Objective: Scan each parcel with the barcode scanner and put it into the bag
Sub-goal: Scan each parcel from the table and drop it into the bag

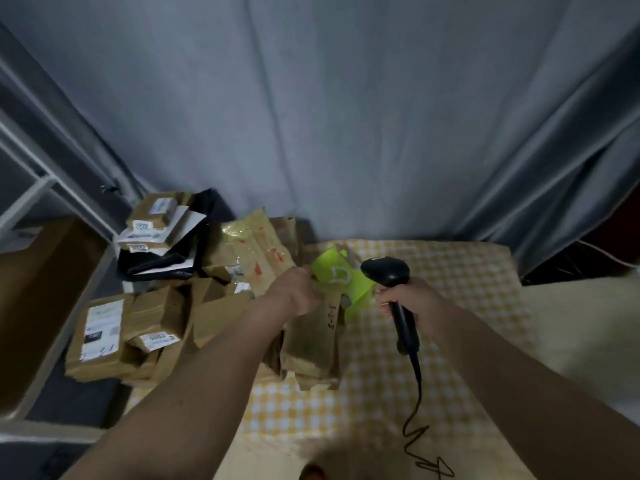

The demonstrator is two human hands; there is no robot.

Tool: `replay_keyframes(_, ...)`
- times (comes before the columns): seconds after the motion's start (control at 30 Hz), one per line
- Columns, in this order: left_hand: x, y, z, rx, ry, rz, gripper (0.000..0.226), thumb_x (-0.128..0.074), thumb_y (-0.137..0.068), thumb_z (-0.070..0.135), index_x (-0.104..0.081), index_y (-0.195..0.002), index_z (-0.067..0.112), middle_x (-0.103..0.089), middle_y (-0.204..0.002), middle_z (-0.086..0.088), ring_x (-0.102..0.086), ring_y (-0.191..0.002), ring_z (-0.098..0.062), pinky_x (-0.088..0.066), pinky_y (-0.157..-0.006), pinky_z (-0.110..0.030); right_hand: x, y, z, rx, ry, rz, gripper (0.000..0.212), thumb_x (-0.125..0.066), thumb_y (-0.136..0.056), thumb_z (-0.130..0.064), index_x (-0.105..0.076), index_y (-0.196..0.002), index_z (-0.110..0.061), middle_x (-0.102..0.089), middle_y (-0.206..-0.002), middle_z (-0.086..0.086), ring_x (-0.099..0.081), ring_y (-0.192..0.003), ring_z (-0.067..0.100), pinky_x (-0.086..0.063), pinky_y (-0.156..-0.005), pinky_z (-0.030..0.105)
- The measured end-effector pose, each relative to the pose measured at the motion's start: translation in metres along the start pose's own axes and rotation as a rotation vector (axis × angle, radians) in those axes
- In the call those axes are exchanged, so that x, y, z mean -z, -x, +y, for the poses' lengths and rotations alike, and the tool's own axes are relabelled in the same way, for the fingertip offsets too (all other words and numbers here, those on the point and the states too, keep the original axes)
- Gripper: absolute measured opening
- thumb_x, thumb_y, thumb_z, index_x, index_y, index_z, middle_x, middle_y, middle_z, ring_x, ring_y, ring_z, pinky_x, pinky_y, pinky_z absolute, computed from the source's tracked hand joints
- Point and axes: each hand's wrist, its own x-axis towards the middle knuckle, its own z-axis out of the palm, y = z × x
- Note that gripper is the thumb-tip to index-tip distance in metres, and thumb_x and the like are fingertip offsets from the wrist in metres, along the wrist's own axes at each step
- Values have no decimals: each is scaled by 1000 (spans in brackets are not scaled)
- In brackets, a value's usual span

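The right hand [405, 299] grips the black barcode scanner [389, 273]; the left hand [296, 289] holds the brown parcel [317, 337] at its top edge, just beside the scanner's head. Best tilt the parcel's label flat toward the scanner. Handwriting runs down the parcel, unreadable; its lime-green tag [341, 282] bears a white outline.

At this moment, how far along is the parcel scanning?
Done: cannot tell; no filled bag is clearly visible. In hand: the right hand grips the barcode scanner, while the left hand holds a brown parcel with a yellow-green label. Left: many brown parcels piled on the left.
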Motion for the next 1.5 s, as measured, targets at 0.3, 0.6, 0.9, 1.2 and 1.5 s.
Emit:
replay_keyframes(0.3, 3, -135, 10, -125, -109, -126, 51, -61, -93, 30, -50, -140, 15, -52, -141, -11, -50, -129, -25, -39, -100, -27, 16, -66, -4, -115, -199, 63, 6, -66, -80, 3, -61, -81, 0, -56, -69, 13, -56, -61, 23, -45, -67, 38)
replay_keyframes(0.6, -53, -280, 1, -14, -54, -253, 64, -66, -90, 33, -40, -141, 5, -44, -145, -15, -44, -132, -27, -38, -101, -30, 9, -167, 21, -326, -421, 244, 8, -66, -84, 0, -59, -87, -2, -63, -89, 14, -63, -77, 27, -47, -63, 36)
replay_keyframes(0.9, -114, -363, -17, 143, 60, -198, 64, -58, -93, 42, -35, -145, 12, -33, -152, -16, -31, -140, -30, -34, -96, -24, 3, -254, 58, -433, -567, 229, 32, -70, -82, -7, -59, -112, 0, -58, -99, 15, -58, -83, 27, -53, -75, 40)
replay_keyframes(1.2, -138, -390, -20, 406, 418, -182, 91, -56, -87, 61, -23, -152, 6, -22, -158, -12, -29, -142, -30, -30, -111, -35, 5, -283, 62, -406, -618, 221, 13, -69, -81, -4, -61, -91, -6, -58, -96, 11, -58, -89, 29, -53, -76, 41)
replay_keyframes(1.5, -129, -380, 20, 420, 528, -5, 55, -68, -87, 30, -46, -128, 0, -53, -126, -15, -52, -121, -28, -41, -75, -25, 49, -258, 54, -302, -406, 518, 10, -61, -82, -4, -54, -79, -10, -51, -78, 11, -51, -74, 27, -45, -67, 40)
